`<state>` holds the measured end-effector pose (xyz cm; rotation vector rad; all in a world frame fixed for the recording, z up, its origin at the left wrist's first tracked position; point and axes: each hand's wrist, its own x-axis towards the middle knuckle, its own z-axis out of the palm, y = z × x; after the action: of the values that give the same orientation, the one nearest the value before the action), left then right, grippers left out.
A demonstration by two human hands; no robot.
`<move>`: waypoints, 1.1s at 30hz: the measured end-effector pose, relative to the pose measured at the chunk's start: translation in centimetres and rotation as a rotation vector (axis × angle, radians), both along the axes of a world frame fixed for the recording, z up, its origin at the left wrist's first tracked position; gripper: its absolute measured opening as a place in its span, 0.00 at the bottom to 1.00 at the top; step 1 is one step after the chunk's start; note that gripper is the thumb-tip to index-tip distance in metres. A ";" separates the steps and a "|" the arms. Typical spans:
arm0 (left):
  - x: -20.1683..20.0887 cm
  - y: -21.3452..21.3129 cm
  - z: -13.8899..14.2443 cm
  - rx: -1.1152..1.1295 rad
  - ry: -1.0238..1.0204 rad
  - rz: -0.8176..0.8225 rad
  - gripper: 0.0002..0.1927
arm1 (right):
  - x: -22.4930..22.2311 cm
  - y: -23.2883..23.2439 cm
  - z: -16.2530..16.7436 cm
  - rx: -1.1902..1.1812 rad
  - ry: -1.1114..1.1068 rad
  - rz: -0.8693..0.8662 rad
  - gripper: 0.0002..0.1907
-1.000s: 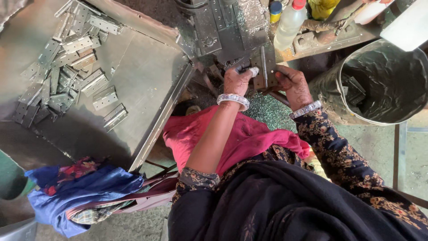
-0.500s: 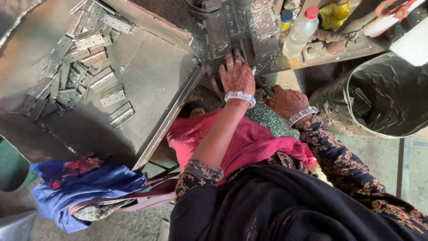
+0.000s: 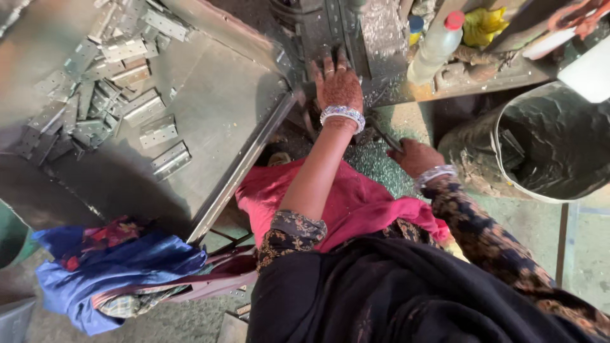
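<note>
Machine bed (image 3: 330,28): dark, gritty steel at 12 o'clock, dusted with bright filings; the left hand lies on it.
Left hand (image 3: 340,86): one, fingers spread flat, palm down, grip released; beaded bangle at the wrist.
Right hand (image 3: 416,157): one, at 3 o'clock of the left, curled low over the filings; whether it holds anything cannot be told.
Metal brackets (image 3: 95,95): flat, perforated, grey strips, too many heaped to count, at 10 o'clock.
Table (image 3: 216,121): worn sheet steel, raised rim.
Bottle (image 3: 435,44): one, clear plastic, red cap, at 1 o'clock.
Bucket (image 3: 553,146): one, round, grimy, at 3 o'clock.
Blue cloth (image 3: 121,267): crumpled, glossy, at 8 o'clock.
</note>
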<state>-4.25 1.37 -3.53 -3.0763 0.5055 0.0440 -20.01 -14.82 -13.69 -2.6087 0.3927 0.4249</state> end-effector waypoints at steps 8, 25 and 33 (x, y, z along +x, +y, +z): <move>1.4 -0.4 0.3 -0.158 -0.049 0.029 0.20 | -1.8 0.4 -0.2 0.022 0.005 -0.021 0.29; 4.3 -0.7 1.1 -0.042 0.060 0.033 0.21 | 0.4 0.0 3.0 -0.062 0.130 -0.002 0.29; 5.6 -0.7 1.4 -0.058 0.002 0.058 0.20 | -1.1 1.7 2.2 -0.004 0.084 0.007 0.33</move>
<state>1.32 0.64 -2.10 -3.1479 0.4258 0.0346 -21.14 -13.08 -11.50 -2.6027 0.4129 0.5374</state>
